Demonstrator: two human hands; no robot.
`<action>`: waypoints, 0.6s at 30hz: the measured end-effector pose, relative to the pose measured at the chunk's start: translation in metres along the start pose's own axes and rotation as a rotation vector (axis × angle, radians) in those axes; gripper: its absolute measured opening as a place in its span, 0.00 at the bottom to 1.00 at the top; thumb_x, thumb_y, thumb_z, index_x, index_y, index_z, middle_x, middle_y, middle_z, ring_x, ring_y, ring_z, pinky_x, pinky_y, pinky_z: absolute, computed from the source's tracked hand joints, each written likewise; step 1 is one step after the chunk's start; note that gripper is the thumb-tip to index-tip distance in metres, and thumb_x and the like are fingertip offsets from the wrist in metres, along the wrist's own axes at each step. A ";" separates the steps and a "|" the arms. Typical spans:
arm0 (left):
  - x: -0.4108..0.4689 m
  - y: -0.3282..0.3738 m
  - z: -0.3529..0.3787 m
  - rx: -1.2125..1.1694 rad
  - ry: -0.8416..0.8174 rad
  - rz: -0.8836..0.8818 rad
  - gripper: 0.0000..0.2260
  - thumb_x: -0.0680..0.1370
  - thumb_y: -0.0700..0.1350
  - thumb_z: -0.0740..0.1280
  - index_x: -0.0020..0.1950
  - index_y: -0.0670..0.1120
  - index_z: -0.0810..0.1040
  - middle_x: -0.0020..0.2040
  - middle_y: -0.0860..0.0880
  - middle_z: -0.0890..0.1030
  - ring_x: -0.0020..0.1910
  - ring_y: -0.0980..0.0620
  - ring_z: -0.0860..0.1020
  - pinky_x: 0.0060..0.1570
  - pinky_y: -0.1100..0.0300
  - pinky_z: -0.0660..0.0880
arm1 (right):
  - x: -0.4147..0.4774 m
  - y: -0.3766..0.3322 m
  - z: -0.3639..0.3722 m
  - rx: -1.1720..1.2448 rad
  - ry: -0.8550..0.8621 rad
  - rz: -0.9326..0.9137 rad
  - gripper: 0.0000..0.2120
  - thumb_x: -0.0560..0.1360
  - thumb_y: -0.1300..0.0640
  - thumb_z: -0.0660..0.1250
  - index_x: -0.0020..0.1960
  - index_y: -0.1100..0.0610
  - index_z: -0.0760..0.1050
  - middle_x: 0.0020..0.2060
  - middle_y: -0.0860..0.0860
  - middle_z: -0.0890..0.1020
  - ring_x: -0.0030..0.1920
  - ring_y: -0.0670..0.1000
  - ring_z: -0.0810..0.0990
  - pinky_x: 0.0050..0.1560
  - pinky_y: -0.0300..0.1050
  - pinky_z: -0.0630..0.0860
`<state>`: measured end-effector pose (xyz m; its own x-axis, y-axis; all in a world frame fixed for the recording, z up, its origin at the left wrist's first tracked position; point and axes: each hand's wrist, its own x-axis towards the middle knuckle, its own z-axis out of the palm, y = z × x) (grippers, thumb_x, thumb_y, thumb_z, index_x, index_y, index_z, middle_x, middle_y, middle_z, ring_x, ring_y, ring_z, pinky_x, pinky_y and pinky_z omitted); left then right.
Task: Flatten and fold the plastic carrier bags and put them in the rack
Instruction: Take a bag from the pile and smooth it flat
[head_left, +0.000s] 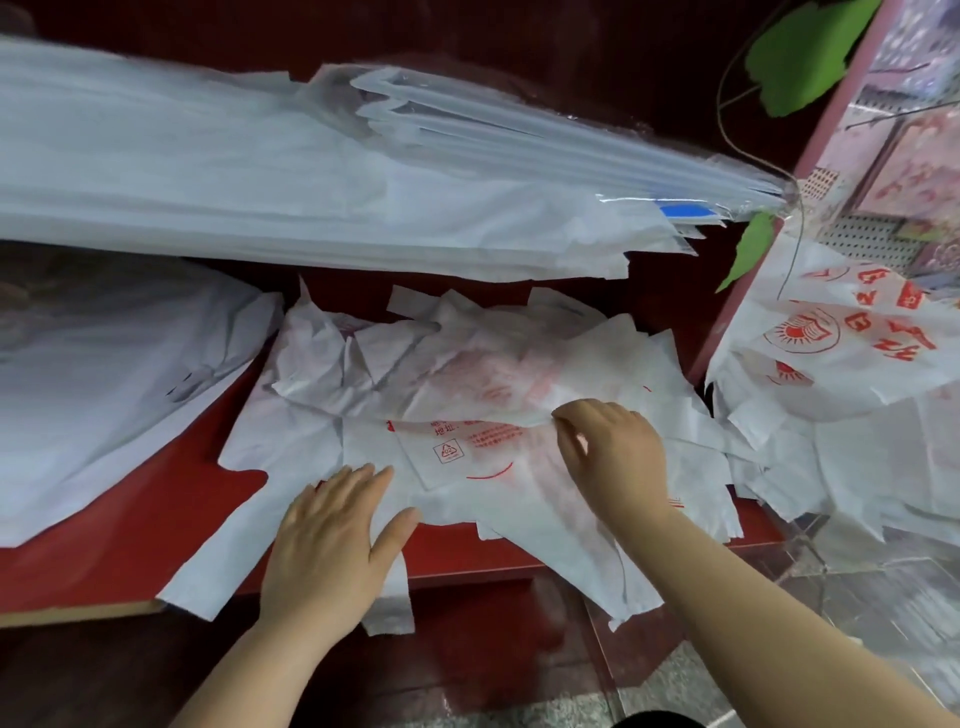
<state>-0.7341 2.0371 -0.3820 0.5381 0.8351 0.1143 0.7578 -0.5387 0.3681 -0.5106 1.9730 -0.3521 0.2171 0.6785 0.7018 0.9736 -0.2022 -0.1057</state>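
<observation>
left hand (332, 540) lying flat, fingers straight, pressing the white carrier bag (457, 457) onto the red counter (156, 525). right hand (615, 457) curling, its grip pinching a fold of the same bag. bag lying spread under both hands, one end hanging over the counter's front edge. stacked white bags (234, 171) sitting above, printed bags (857, 338) lying heaped at right.

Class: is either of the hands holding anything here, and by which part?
The right hand pinches the top carrier bag at its folded-over edge. The left hand holds nothing; it lies flat on that bag.
</observation>
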 end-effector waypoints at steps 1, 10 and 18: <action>-0.002 -0.001 0.000 -0.127 0.090 -0.005 0.53 0.61 0.75 0.27 0.71 0.48 0.66 0.70 0.51 0.68 0.71 0.52 0.62 0.70 0.57 0.52 | -0.006 -0.004 -0.004 0.027 0.032 -0.046 0.10 0.70 0.59 0.60 0.34 0.58 0.78 0.29 0.49 0.81 0.27 0.53 0.78 0.29 0.39 0.69; 0.037 0.006 -0.038 -0.788 0.155 -0.371 0.16 0.78 0.51 0.61 0.38 0.39 0.71 0.36 0.41 0.73 0.34 0.47 0.70 0.35 0.56 0.65 | -0.050 -0.025 -0.026 0.101 -0.219 -0.335 0.11 0.70 0.53 0.59 0.35 0.53 0.79 0.31 0.46 0.81 0.30 0.51 0.78 0.34 0.39 0.65; 0.065 -0.025 -0.046 -0.611 -0.155 -0.323 0.07 0.80 0.38 0.57 0.45 0.41 0.72 0.33 0.46 0.76 0.32 0.52 0.72 0.27 0.65 0.66 | 0.000 -0.015 -0.056 0.427 -0.725 0.000 0.10 0.74 0.50 0.67 0.52 0.52 0.79 0.46 0.45 0.82 0.41 0.41 0.76 0.46 0.35 0.71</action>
<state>-0.7345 2.1099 -0.3411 0.4023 0.8925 -0.2038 0.5703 -0.0702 0.8184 -0.5292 1.9366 -0.3109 0.0667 0.9936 0.0911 0.8847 -0.0166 -0.4658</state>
